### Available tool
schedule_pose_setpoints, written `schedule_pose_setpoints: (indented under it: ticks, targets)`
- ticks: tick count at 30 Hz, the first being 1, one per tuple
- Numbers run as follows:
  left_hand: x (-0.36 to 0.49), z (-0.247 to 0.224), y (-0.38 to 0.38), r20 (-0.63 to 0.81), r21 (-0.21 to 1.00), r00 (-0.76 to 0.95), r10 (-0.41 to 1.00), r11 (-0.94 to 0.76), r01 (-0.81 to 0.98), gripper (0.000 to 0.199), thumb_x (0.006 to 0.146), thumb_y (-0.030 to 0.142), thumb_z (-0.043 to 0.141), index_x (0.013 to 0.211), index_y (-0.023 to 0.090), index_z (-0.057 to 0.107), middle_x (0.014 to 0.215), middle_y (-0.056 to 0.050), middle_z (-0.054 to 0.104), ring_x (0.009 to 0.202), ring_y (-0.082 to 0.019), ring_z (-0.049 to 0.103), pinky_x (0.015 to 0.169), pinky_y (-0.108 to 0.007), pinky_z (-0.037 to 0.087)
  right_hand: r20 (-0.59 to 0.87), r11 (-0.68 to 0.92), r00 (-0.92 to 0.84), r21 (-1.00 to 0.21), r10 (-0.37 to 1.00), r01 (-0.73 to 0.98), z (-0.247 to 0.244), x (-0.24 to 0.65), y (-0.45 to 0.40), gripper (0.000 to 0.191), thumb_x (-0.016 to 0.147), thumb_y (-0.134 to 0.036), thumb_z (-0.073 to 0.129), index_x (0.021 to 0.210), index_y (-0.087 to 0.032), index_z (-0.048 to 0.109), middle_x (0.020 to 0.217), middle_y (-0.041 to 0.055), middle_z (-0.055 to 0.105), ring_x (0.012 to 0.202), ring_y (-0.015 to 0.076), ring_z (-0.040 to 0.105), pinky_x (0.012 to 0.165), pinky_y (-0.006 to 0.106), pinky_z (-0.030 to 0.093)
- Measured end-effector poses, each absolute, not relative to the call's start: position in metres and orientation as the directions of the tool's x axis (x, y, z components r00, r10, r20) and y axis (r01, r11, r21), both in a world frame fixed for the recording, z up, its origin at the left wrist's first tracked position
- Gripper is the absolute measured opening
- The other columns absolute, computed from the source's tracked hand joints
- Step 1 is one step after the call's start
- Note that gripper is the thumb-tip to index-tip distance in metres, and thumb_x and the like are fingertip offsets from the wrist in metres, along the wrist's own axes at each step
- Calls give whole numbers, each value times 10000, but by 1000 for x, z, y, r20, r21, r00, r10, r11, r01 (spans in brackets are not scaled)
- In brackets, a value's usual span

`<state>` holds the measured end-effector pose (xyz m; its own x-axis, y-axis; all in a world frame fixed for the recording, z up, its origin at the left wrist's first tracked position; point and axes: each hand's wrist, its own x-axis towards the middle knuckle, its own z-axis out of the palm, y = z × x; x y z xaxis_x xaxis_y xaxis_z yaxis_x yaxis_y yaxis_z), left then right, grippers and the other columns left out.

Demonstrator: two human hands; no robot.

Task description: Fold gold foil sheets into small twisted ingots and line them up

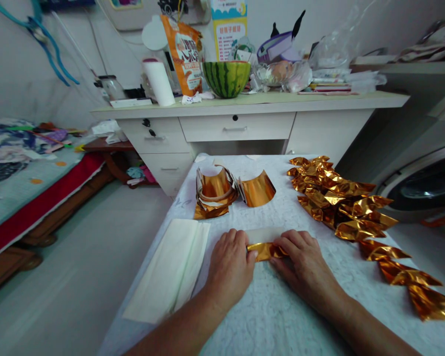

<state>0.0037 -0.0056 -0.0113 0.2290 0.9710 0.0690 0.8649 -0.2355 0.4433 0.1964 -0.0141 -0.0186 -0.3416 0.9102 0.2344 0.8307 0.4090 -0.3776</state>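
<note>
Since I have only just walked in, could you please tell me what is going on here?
A person's left hand and right hand hold a small gold strip between them, one at each end, at the table. A pale sheet shows just beyond it. Curled gold foil lies farther back, and white paper lies to the left. Crinkled gold pieces trail down the right side.
</note>
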Motion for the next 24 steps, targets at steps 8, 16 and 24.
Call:
schedule_pose_setpoints:
  ticks: [8, 16, 24]
  targets:
    - [2, -14, -6, 76, 461, 231, 970, -239, 855, 143, 835, 133, 584, 883, 210, 474, 942, -32, 557, 942, -226, 521, 857, -367, 428, 226, 356, -290, -350, 930, 866, -21, 193, -14, 92, 899, -289, 589, 958, -229, 626, 958, 68, 601, 873, 246, 504, 739, 383, 381]
    - [0, -12, -5, 85, 533, 252, 964, -257, 806, 215, 818, 59, 548, 933, 224, 469, 951, -17, 564, 941, -211, 533, 844, -338, 431, 268, 347, -267, -321, 926, 881, -22, 189, -16, 93, 904, -280, 605, 969, -239, 657, 999, 69, 600, 907, 257, 483, 761, 400, 363]
    - [-2, -10, -5, 85, 538, 274, 958, -276, 796, 190, 817, 52, 539, 882, 228, 513, 926, -8, 558, 915, -199, 547, 801, -305, 429, 380, 517, -439, -129, 814, 846, -20, 185, -20, 105, 866, -195, 665, 939, -264, 695, 1055, 51, 656, 998, 282, 480, 872, 455, 320]
